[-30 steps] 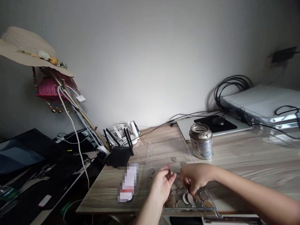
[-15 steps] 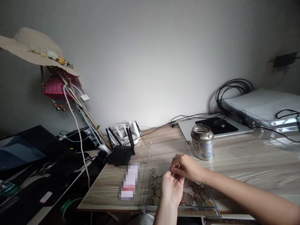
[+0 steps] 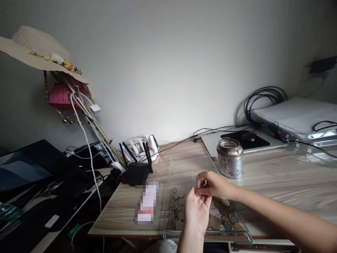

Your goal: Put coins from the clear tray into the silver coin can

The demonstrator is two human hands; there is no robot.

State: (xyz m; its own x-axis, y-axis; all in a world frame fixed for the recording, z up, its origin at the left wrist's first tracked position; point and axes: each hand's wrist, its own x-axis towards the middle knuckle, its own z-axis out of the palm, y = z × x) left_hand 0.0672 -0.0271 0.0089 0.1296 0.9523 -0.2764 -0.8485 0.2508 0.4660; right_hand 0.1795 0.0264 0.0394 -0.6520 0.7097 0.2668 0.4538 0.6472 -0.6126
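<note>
My left hand [image 3: 198,210] is palm up and loosely cupped over the clear plastic tray, its palm looking bare and its fingertips partly hidden. My right hand [image 3: 210,185] reaches in from the right, thumb and forefinger pinched together at the left fingers. What seems to be a coin, mostly covered by the fingertips, is in that pinch. Below both hands the clear tray [image 3: 207,232] holds loose coins: smaller ones [image 3: 180,207] on the left side, and larger silver and brownish ones [image 3: 216,223] on the right. Behind my right wrist stands a round metal tin [image 3: 230,162] with a slotted lid and blue flowers.
Left of the tray lies a blurred-out pale slip [image 3: 146,203]. A black router [image 3: 135,173] with antennas stands behind it. At the back right are a mouse [image 3: 248,136] on a black mat and coiled cables [image 3: 259,102]. A straw hat [image 3: 39,49] hangs upper left.
The view has shifted slightly, so the tray and tin appear a little further right. My right fingers have lifted a bit from the left palm, which has opened slightly.
</note>
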